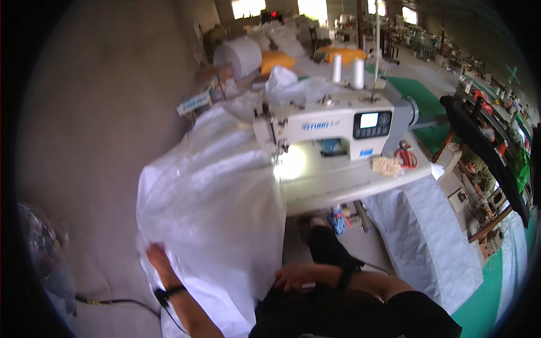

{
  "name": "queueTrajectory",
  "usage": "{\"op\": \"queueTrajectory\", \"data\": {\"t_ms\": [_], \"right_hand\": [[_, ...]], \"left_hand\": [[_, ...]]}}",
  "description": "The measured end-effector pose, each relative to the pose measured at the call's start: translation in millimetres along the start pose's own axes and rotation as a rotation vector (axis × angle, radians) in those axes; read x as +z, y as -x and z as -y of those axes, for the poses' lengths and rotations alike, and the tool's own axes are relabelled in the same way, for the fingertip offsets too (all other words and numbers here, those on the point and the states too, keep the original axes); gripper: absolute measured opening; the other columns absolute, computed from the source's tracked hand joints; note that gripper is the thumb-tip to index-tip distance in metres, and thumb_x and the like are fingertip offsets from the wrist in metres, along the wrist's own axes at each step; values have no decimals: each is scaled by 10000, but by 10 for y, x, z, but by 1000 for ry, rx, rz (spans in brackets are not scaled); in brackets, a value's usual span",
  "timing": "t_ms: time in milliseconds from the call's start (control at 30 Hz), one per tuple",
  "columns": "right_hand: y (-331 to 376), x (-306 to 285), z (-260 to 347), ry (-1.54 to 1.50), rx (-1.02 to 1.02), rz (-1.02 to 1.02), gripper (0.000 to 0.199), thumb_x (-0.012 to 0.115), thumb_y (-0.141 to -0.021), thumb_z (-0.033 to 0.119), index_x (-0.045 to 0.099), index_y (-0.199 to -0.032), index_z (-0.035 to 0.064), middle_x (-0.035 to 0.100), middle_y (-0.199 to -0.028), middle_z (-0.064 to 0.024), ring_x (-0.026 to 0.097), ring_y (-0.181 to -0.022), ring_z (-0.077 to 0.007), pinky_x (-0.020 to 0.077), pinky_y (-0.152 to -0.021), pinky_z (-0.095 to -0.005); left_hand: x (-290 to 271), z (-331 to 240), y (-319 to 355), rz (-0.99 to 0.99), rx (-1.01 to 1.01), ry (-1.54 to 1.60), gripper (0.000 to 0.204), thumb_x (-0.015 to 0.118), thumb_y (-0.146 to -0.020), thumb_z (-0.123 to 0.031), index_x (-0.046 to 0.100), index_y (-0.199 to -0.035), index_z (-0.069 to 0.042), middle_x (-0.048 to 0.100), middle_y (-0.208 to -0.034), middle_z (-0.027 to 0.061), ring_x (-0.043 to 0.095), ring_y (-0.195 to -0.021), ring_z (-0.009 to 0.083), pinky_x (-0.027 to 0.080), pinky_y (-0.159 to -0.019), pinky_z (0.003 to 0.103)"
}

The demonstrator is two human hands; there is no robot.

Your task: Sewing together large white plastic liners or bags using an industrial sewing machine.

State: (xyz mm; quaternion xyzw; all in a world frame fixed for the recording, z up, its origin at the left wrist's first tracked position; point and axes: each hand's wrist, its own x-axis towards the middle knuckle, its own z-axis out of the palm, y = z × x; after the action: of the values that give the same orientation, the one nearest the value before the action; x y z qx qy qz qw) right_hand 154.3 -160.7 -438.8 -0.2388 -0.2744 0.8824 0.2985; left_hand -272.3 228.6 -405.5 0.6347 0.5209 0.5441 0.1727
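A large white plastic-like sheet (pixel 220 203) drapes from the sewing machine (pixel 332 125) down the left side toward my lap. Its upper right part lies by the needle area, where a bright lamp shines. At the sheet's left edge my left hand (pixel 159 256) is closed on the material, somewhat blurred. My right hand (pixel 294 276) is low in the middle, beside the sheet's right edge and against dark clothing. Its fingers are curled; what they hold, if anything, is hidden. A small whitish piece (pixel 308 285) shows near its fingers.
Red-handled scissors (pixel 407 156) and a tan cloth-like piece (pixel 386 165) lie on the machine table (pixel 338 186). Two white thread cones (pixel 357 74) stand behind. Pale silvery sheeting (pixel 422 236) hangs at right. A black cable (pixel 115 302) crosses the floor at left.
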Motion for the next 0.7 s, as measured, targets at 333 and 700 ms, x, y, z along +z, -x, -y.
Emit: {"op": "queueTrajectory", "data": {"t_ms": [333,700], "right_hand": [[-231,-39,377,293,-509,-855,681,715,-874,357,422,-1384,13,587,-1255,-153,585,-1139,-262,472,-974,-421],[-179,837,422,12,-307,-488,473,723,-881,340,616,-1229,37,663,-1100,-58,618,-1028,-171,491,-898,-309]], "left_hand": [[265,-1859,-1113,116,95,-1047,466,618,-908,-299,557,-1234,29,667,-1073,235,673,-891,396,551,-773,440],[1712,-2603,632,858,175,-750,650,420,-939,-594,377,-1481,-238,219,-1606,87,177,-1473,373,104,-1115,682]]}}
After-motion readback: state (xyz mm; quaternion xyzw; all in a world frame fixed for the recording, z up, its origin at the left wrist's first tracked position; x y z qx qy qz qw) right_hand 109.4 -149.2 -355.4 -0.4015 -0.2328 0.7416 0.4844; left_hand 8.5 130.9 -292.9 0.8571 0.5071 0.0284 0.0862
